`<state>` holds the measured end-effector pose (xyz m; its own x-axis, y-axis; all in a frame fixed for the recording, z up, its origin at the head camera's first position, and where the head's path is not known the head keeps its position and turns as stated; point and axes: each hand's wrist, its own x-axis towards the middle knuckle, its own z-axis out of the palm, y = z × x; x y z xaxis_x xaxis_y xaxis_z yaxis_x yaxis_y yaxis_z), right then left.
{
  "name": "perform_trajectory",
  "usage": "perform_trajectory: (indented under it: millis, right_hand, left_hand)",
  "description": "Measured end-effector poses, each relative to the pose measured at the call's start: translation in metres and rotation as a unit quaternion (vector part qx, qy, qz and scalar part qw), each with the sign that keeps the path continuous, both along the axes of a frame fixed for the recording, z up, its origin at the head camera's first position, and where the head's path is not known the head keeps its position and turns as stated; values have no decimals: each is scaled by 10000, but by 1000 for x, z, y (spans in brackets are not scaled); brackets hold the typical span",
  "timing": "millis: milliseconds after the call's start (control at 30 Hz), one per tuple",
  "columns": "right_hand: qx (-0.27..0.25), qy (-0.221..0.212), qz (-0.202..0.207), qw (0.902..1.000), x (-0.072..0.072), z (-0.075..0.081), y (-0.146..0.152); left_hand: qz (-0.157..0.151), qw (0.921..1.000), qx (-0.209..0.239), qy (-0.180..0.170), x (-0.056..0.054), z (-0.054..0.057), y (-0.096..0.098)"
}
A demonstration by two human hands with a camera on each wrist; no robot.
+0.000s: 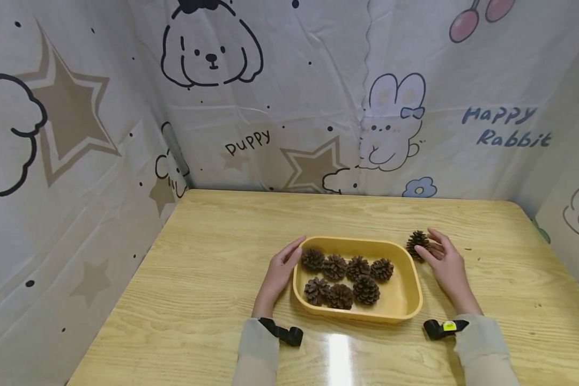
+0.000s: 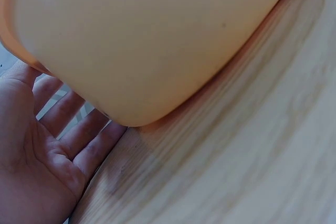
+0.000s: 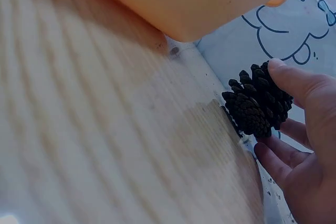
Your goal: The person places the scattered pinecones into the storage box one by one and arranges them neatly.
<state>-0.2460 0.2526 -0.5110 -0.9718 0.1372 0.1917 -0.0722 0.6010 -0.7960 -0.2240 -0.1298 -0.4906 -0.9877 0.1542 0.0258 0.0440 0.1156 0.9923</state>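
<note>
A yellow plastic tray (image 1: 357, 317) with rounded corners rests on the table, and several brown pine cones (image 1: 366, 289) lie inside it. My left hand (image 1: 281, 273) is at the tray's left end, fingers extended along its outer wall (image 2: 142, 45) and thumb near the rim. Just past the tray's back right corner, my right hand (image 1: 448, 271) holds a single pine cone (image 1: 417, 245) between thumb and fingers. The right wrist view shows the thumb on one side of this dark cone (image 3: 257, 100) and fingers on the other. Whether it touches the table cannot be told.
The light wood table (image 1: 198, 300) runs back to a printed cloth (image 1: 313, 107) hanging behind it and along the left side. In the tray, the cones sit mostly left and centre; bare floor (image 1: 398, 289) shows at its right end.
</note>
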Motion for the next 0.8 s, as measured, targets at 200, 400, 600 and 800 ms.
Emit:
perform_trajectory:
  millis: [200, 400, 600, 800]
  right_hand:
    - [210, 24, 100, 9997, 1, -1, 0]
    - [247, 165, 149, 9994, 2, -2, -1]
    - [225, 264, 78, 9994, 3, -3, -1]
    - [62, 485, 12, 9988, 4, -1, -2]
  left_hand:
    - [-18, 10000, -30, 11, 1, -1, 0]
    - [-7, 10000, -32, 36, 1, -1, 1]
    - [-30, 10000, -26, 21, 1, -1, 0]
    - [-25, 10000, -17, 39, 1, -1, 0]
